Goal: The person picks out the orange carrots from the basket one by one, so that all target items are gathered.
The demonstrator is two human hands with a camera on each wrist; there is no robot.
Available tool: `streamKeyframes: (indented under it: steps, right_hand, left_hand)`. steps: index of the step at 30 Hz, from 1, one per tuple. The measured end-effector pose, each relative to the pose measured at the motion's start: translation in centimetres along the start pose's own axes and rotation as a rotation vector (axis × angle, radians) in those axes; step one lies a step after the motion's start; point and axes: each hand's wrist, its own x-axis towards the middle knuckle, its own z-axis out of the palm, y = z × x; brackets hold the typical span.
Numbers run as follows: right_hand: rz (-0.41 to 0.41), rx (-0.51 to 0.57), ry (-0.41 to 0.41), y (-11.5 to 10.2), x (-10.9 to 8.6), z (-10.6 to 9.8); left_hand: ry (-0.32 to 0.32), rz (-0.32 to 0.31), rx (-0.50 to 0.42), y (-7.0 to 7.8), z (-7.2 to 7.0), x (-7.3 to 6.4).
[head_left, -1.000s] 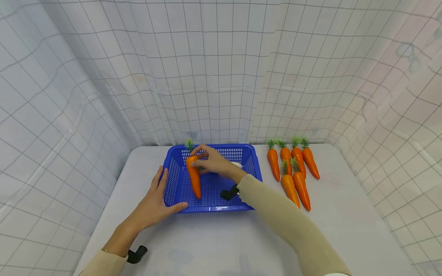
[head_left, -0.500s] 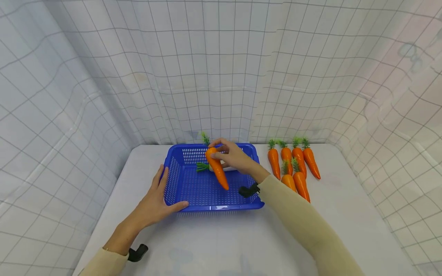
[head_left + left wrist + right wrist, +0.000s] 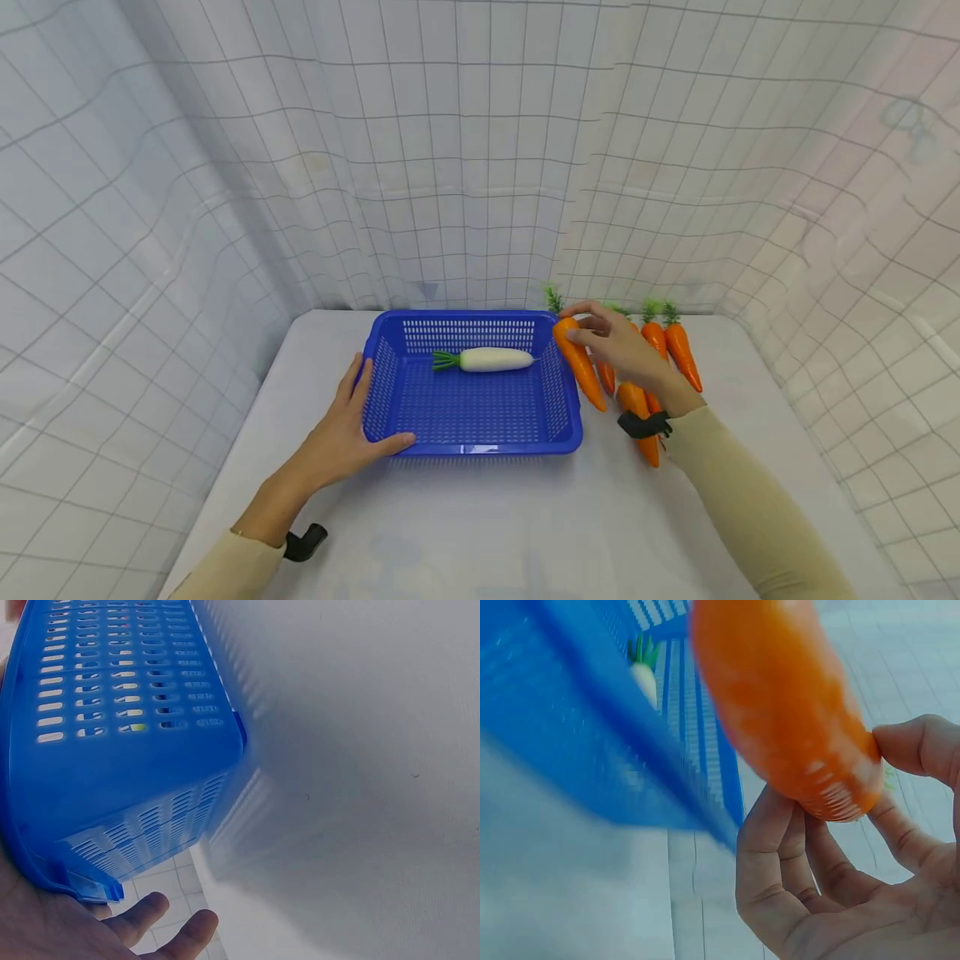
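In the head view my right hand (image 3: 611, 337) pinches an orange carrot (image 3: 580, 365) near its leafy end, over the right rim of a blue plastic basket (image 3: 480, 450). The right wrist view shows thumb and fingertips around the thick end of that carrot (image 3: 787, 705). A white radish (image 3: 495, 359) with green stems lies inside the basket, toward the back. My left hand (image 3: 337, 437) spreads over the basket's front left corner, thumb on the front rim and straight fingers along the left side. Its fingers (image 3: 135, 919) extend past the basket wall (image 3: 112, 780) in the left wrist view.
Several carrots (image 3: 681, 354) lie grouped on the white table (image 3: 480, 533) right of the basket, partly hidden behind my right hand and wrist. A white sheet with a grid pattern (image 3: 480, 167) hangs behind and at both sides.
My right hand has carried the carrot rightward from the basket's left part to its right rim. The radish has come into full view. My left hand stays at the corner.
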Motion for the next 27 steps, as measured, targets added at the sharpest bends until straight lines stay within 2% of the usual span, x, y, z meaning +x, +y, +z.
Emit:
streamKeyframes:
  steps: [3,7,12,19,23,27]
  right_hand:
    - [0.047,-0.029,0.044,1.3,-1.9,-2.4]
    - [0.066,-0.047,0.096,3.5,-4.0,-5.3]
    - [0.13,-0.147,0.137,7.0,-6.4,-7.7]
    - [0.233,-0.344,0.177,11.0,-8.7,-9.2]
    - [0.288,-0.46,0.197,12.1,-9.2,-9.4]
    - [0.303,-0.546,0.2,12.5,-9.4,-9.4]
  left_hand:
    - [-0.006,-0.003,0.0,0.2,0.0,0.0]
    - [-0.007,-0.005,0.002,0.2,-0.1,0.1]
    - [-0.013,-0.016,0.012,0.3,-0.1,0.2]
    - [-0.018,-0.021,0.011,0.5,-0.1,0.1]
    - [-0.014,-0.013,0.008,0.4,0.0,0.2]
    - [-0.01,-0.009,0.006,0.2,0.0,0.1]
